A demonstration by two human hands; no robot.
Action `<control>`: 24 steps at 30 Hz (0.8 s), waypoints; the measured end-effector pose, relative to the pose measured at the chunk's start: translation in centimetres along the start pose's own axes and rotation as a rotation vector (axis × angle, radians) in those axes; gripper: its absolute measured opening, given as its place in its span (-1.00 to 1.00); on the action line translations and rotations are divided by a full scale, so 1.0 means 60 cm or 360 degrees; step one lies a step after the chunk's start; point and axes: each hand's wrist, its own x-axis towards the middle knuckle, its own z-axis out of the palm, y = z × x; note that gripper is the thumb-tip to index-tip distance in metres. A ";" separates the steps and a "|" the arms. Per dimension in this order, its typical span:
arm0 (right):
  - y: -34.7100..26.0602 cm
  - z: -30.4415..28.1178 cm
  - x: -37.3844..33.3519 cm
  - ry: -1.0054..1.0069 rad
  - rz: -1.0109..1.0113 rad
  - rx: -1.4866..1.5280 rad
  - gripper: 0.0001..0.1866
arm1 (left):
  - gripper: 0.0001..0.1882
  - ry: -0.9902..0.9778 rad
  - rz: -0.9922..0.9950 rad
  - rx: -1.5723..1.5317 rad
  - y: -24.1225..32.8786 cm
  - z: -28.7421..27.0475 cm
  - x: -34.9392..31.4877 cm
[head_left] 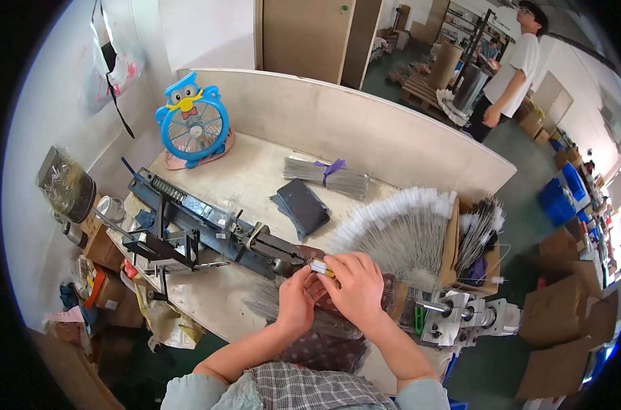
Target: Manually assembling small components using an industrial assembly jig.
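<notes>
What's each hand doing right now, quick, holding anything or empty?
Left hand: closed, fingers pinched by the small yellow-and-white piece.
Right hand: closed, gripping that piece at the machine.

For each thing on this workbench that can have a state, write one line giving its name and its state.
Left hand: closed, pinching at the machine.
Right hand: closed on a small yellow-tipped piece.
Owl fan: upright; spinning or not, cannot tell.
Wire bundle: tied with a purple band, lying flat.
Phone: screen dark, lying flat.
White-tipped wires: fanned out, loose.
Cardboard box: open, holding wires.
</notes>
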 end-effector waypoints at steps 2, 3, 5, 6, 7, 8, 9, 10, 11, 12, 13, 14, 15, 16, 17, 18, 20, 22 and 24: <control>0.005 -0.006 -0.004 -0.0009 -0.0047 0.0008 -0.73 | -0.76 0.0009 0.0001 -0.0022 -0.005 0.001 0.002; 0.007 -0.008 -0.005 -0.0014 -0.0089 0.0028 -0.75 | -0.80 -0.0038 0.0051 -0.0023 -0.008 0.001 0.004; 0.004 -0.008 -0.006 -0.0033 -0.0088 0.0013 -0.76 | -0.84 -0.0096 0.0093 -0.0025 -0.008 -0.001 0.001; 0.002 -0.008 -0.007 -0.0050 -0.0089 0.0010 -0.76 | -0.85 -0.0089 0.0105 -0.0015 -0.008 -0.001 -0.001; 0.004 -0.008 -0.007 -0.0051 -0.0093 0.0010 -0.76 | -0.85 -0.0075 0.0123 -0.0003 -0.006 -0.001 0.000; 0.007 -0.010 -0.008 -0.0058 -0.0096 0.0012 -0.76 | -0.85 -0.0074 0.0128 -0.0008 -0.003 0.000 0.000; 0.010 -0.012 -0.010 -0.0065 -0.0102 0.0015 -0.76 | -0.84 -0.0073 0.0125 0.0037 -0.001 0.002 0.000; 0.015 -0.015 -0.015 -0.0077 -0.0122 0.0026 -0.76 | -0.83 -0.0060 0.0130 0.0074 -0.003 0.004 -0.002; 0.021 -0.017 -0.020 -0.0068 -0.0102 0.0019 -0.76 | -0.83 -0.0045 0.0146 0.0059 -0.006 0.006 -0.001; 0.024 -0.018 -0.021 -0.0060 -0.0082 0.0012 -0.76 | -0.82 -0.0045 0.0133 0.0084 -0.010 0.007 0.003; 0.022 -0.018 -0.020 -0.0068 -0.0091 0.0020 -0.76 | -0.81 -0.0051 0.0109 0.0116 -0.012 0.004 0.003; 0.019 -0.019 -0.018 -0.0049 -0.0096 0.0034 -0.76 | -0.81 -0.0041 0.0115 0.0111 -0.013 0.002 0.003; 0.016 -0.019 -0.017 -0.0028 -0.0100 0.0048 -0.76 | -0.80 -0.0047 0.0128 0.0103 -0.014 -0.001 0.003; 0.014 -0.016 -0.016 -0.0024 -0.0101 0.0046 -0.76 | -0.79 -0.0067 0.0136 0.0100 -0.013 -0.001 0.004; 0.013 -0.010 -0.015 -0.0068 -0.0099 0.0051 -0.76 | -0.79 -0.0072 0.0137 0.0102 -0.010 0.000 0.002; 0.012 -0.007 -0.014 -0.0112 -0.0097 0.0056 -0.77 | -0.79 -0.0056 0.0123 0.0076 -0.006 0.002 -0.001; 0.016 -0.007 -0.016 -0.0107 -0.0108 0.0063 -0.76 | -0.80 -0.0033 0.0127 0.0041 -0.004 0.003 0.001; 0.017 -0.007 -0.016 -0.0108 -0.0114 0.0068 -0.74 | -0.82 -0.0057 0.0103 -0.0023 -0.011 0.002 0.001; 0.016 -0.009 -0.016 -0.0104 -0.0095 0.0075 -0.72 | -0.83 -0.0030 0.0065 -0.0094 -0.006 0.004 -0.003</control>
